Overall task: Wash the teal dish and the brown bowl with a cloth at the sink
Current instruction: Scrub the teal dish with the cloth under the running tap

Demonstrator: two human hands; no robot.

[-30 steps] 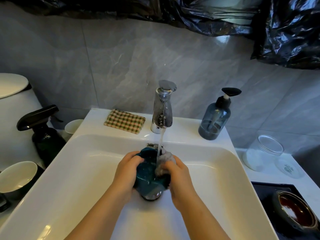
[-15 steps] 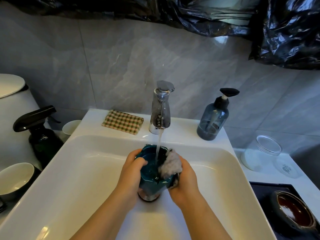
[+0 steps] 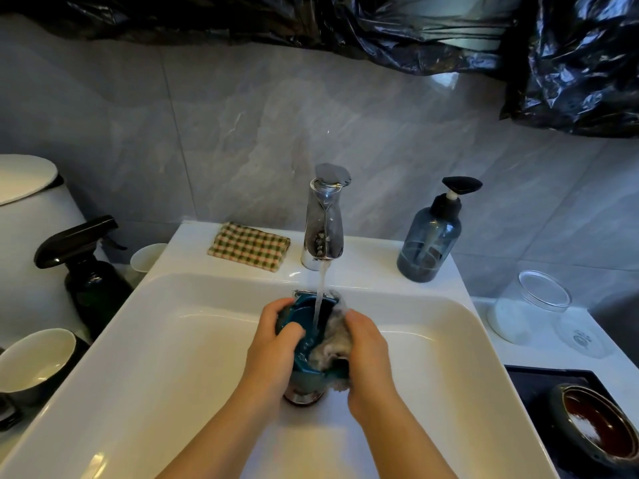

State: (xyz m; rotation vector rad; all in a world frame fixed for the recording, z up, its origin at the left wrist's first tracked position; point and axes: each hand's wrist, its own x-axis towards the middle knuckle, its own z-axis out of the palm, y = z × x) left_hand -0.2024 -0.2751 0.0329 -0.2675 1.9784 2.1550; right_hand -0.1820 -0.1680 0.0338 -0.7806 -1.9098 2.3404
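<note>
Over the middle of the white sink (image 3: 179,344), my left hand (image 3: 276,347) grips the teal dish (image 3: 304,337) by its left rim, thumb inside. Water runs from the chrome tap (image 3: 325,226) straight into the dish. My right hand (image 3: 368,350) holds a wet grey cloth (image 3: 332,344) and presses it against the dish's right inner side and rim. The brown bowl (image 3: 601,423) sits apart on a dark tray (image 3: 525,382) at the lower right, with a white smear inside it.
A checked cloth (image 3: 249,246) lies on the sink ledge left of the tap; a blue soap pump bottle (image 3: 430,240) stands to the right. A dark spray bottle (image 3: 86,267), small white cup (image 3: 147,256) and cream bowl (image 3: 34,361) are on the left. A glass jar (image 3: 529,305) stands right.
The cloth in my right hand has slid from the dish's upper right rim down into and over its right side. The dish has tilted slightly; both hands stay under the running water.
</note>
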